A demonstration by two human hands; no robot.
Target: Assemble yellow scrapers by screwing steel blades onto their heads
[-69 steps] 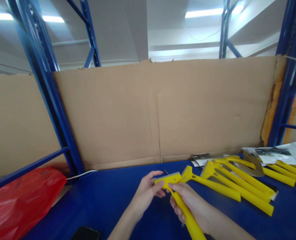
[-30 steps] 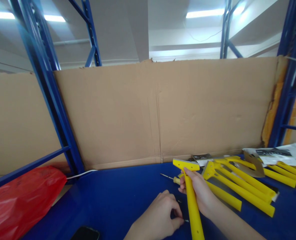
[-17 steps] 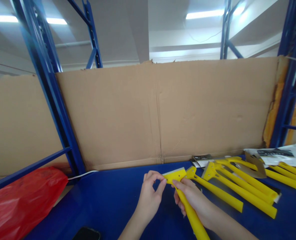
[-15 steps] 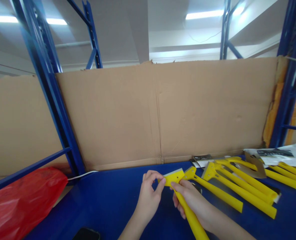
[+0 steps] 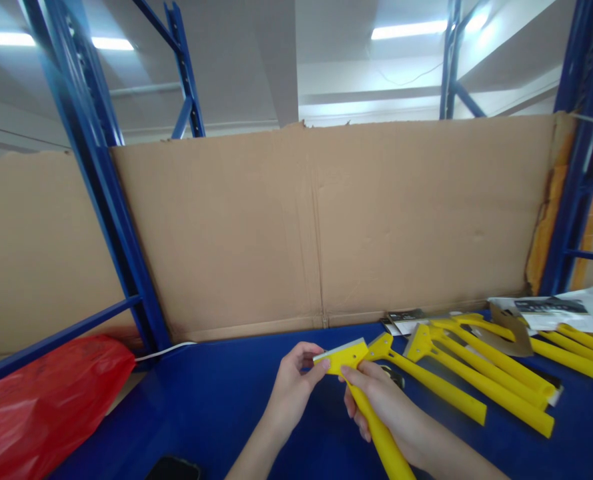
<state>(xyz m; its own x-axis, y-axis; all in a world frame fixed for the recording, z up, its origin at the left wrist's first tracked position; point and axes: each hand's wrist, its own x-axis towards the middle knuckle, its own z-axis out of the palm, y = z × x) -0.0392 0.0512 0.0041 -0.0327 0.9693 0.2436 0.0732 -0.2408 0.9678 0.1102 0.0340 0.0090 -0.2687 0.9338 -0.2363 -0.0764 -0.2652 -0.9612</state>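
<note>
A yellow scraper (image 5: 345,358) with a pale metal blade along its head is held above the blue table (image 5: 211,400). My right hand (image 5: 376,393) is wrapped round its neck, thumb on top just below the head. At the head's left end, the thumb and fingers of my left hand (image 5: 296,380) pinch the corner by the blade. The handle runs down to the bottom edge of the view. Just right of the held head lies another yellow scraper (image 5: 436,387), and beside it several more yellow scrapers (image 5: 496,393).
A red plastic bag (image 5: 51,407) lies at the left. A dark object (image 5: 173,469) sits at the bottom edge. Packets (image 5: 556,312) and a cardboard piece (image 5: 519,333) are at the back right. A cardboard sheet (image 5: 236,233) stands behind, between blue rack posts.
My left hand has shifted slightly left, from nearer the middle of the head to its left end. More of the blade shows now. My right hand has barely moved.
</note>
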